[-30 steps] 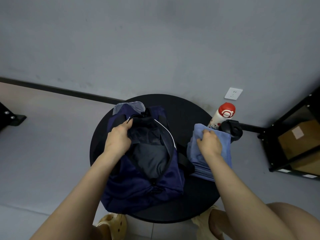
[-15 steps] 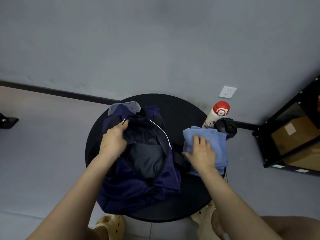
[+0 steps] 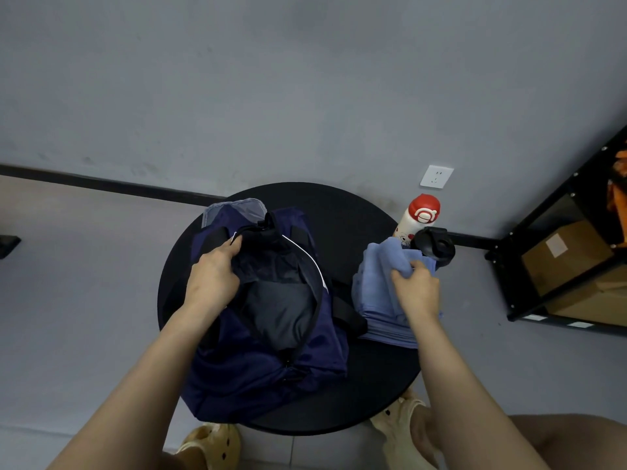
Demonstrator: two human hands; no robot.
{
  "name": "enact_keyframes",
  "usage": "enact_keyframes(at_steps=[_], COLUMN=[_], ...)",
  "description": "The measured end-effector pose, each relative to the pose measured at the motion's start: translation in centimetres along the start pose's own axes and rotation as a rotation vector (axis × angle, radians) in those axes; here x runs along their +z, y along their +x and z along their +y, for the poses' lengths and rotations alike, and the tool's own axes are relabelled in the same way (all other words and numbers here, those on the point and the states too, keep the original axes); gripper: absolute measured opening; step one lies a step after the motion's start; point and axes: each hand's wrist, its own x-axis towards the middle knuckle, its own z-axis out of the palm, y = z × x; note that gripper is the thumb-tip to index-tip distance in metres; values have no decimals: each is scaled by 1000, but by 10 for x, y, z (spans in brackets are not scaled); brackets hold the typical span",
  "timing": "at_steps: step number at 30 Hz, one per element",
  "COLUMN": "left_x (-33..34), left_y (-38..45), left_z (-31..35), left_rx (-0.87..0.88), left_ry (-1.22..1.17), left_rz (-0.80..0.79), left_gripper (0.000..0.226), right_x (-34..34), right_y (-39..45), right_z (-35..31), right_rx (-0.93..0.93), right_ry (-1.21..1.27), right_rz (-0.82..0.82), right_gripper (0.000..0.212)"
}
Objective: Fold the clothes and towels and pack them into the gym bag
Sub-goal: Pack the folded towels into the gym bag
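- Gym bag (image 3: 268, 361): navy blue fabric with black straps, lying on the round black bench (image 3: 339, 212) and covering its left and middle part. Its top is unzipped and gapes wide, with a white-edged zipper line curving along the right rim. A dark grey folded garment (image 3: 281, 310) lies inside the bag.
- Towel (image 3: 380, 286): light blue, folded into a thick layered stack, just right of the bag and touching its black side strap. Its top layer is bunched up at the far end.
- A pale grey-blue cloth (image 3: 234, 210) peeks out from behind the bag's far left corner.
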Motion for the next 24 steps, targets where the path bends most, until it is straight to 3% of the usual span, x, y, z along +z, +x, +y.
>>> enact_keyframes(at_steps=[12, 17, 24], left_x=[3, 2, 0], left_y=[0, 0, 1], left_z=[1, 0, 0], left_rx=[18, 9, -17], left_ry=[25, 17, 8], left_rz=[-17, -29, -31], left_gripper=[71, 71, 72], right_x=[-8, -8, -2], right_y=[20, 26, 17], right_z=[21, 21, 19], right_rx=[83, 136, 15], right_ry=[-1, 93, 100], right_rz=[-196, -220, -220], right_gripper=[45, 74, 56])
